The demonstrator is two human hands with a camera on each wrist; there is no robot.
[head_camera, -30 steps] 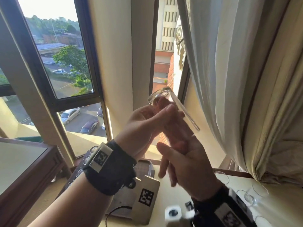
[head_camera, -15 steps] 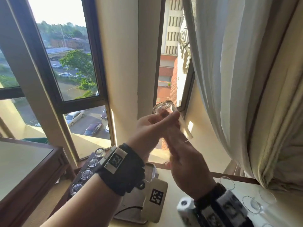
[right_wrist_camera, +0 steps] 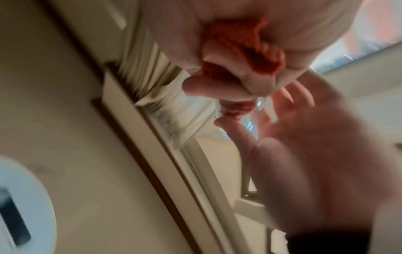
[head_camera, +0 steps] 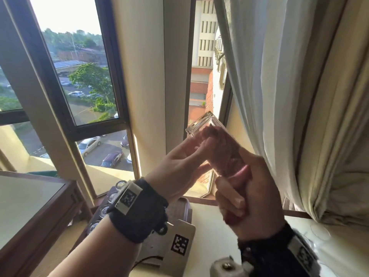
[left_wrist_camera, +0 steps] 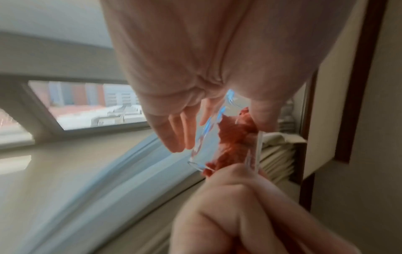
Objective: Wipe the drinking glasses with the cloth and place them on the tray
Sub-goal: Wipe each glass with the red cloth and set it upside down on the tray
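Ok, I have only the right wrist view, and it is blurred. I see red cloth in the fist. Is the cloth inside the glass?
Observer: Yes. In the left wrist view the red cloth fills the inside of the glass, entering from its open end.
Operator: Which hand holds the glass?
Observer: The left hand, thumb on one side and fingers on the other, near the base.
Operator: And how is the glass turned?
Observer: Tilted in the air before the window, base up and away, mouth toward the right hand.
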